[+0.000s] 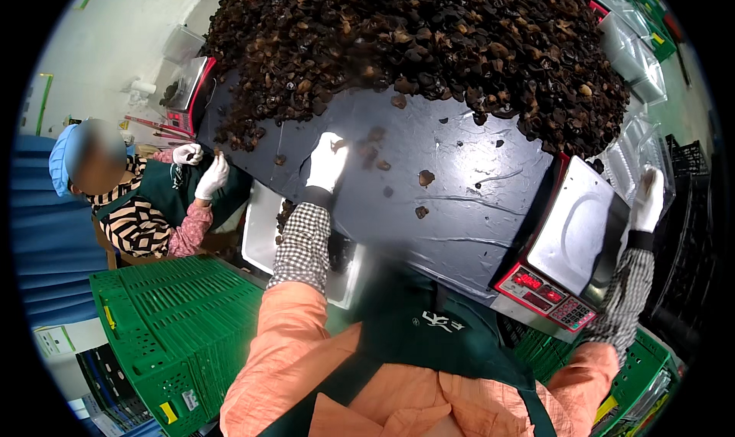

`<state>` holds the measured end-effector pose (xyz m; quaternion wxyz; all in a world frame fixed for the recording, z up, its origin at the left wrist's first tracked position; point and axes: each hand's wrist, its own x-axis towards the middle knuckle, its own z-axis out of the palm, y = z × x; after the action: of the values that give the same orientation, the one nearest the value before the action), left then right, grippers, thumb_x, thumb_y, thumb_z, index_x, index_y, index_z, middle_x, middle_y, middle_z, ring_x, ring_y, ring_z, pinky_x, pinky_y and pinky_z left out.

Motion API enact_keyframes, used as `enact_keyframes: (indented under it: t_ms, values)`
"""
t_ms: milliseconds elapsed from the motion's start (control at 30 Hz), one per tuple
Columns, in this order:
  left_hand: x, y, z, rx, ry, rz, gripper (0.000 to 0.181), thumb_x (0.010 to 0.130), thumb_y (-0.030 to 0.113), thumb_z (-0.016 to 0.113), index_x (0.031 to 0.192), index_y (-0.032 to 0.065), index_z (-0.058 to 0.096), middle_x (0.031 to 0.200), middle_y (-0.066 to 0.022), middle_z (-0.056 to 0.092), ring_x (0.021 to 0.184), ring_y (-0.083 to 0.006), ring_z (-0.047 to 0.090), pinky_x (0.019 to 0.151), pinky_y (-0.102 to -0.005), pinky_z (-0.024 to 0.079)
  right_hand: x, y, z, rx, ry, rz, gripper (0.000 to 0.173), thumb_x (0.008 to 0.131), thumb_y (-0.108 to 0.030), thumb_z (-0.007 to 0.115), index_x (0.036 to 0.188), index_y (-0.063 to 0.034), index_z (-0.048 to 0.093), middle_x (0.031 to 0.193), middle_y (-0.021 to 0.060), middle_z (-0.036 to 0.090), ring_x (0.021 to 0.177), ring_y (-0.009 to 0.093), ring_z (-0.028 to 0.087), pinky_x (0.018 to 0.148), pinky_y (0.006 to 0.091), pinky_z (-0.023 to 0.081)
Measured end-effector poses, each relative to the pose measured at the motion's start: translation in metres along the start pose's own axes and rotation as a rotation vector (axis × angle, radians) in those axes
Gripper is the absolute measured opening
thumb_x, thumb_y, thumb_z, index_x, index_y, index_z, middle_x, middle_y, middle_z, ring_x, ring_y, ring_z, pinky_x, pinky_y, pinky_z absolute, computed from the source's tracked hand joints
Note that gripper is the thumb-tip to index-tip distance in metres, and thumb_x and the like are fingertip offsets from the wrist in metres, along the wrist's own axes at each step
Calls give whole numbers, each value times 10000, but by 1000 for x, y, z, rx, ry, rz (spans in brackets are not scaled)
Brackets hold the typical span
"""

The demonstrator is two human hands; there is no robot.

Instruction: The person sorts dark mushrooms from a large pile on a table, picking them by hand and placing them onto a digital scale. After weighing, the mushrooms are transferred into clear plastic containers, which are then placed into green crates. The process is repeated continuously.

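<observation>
My left hand (326, 162), in a white glove, is over the dark sheet-covered table (367, 207). A small brown piece of dried fungus (339, 145) shows at its fingertips, apparently pinched there. Several loose pieces, such as one dried fungus piece (426, 177), lie to the right of it. Beyond spreads a large heap of dried black fungus (413, 52). My right hand (649, 198), also gloved, reaches past the red-framed digital scale (574, 224) to clear plastic containers (629, 150). Its fingers overlap one container's edge; whether they grip it cannot be told.
At the left a co-worker's gloved hands (211, 175) handle small pieces near a second scale (186, 92). A white bin (261, 224) with dark pieces sits below my left forearm. Green crates (172, 322) are stacked at lower left; more plastic boxes (631, 52) stand at upper right.
</observation>
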<state>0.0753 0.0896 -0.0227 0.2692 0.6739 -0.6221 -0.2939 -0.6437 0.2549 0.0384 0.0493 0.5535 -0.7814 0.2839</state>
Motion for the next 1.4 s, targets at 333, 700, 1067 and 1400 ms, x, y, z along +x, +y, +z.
enact_keyframes:
  t_ms: [333,700,1067,1400]
  values:
    - [-5,20,24,65,79,270,149,874,140,616,957,17,628,920,-191,667,865,-359,637,785,-403,505,-193,-197,-33,210,58,-244,351,804,117,675,1135,-1,657,959,100,656,826,224,619,770,315,513]
    - [-26,50,37,-366,303,-42,73,841,37,610,889,39,664,815,-54,652,765,-146,622,721,-293,513,-232,-218,-58,-142,-53,-98,266,788,33,663,1021,-91,629,960,60,644,978,238,615,1027,453,380]
    - [-199,302,169,-649,-663,681,387,775,-43,507,1123,54,646,972,-113,674,858,-224,643,799,-308,533,-240,-223,-51,-180,-66,-145,253,831,-6,681,1063,-97,635,979,49,655,975,227,619,1051,469,372]
    - [-45,133,48,214,199,484,200,837,52,526,930,40,703,864,-160,676,802,-328,651,812,-391,542,-242,-223,-54,-182,-58,-96,202,845,-12,668,1036,-73,638,954,66,646,957,244,612,1032,466,388]
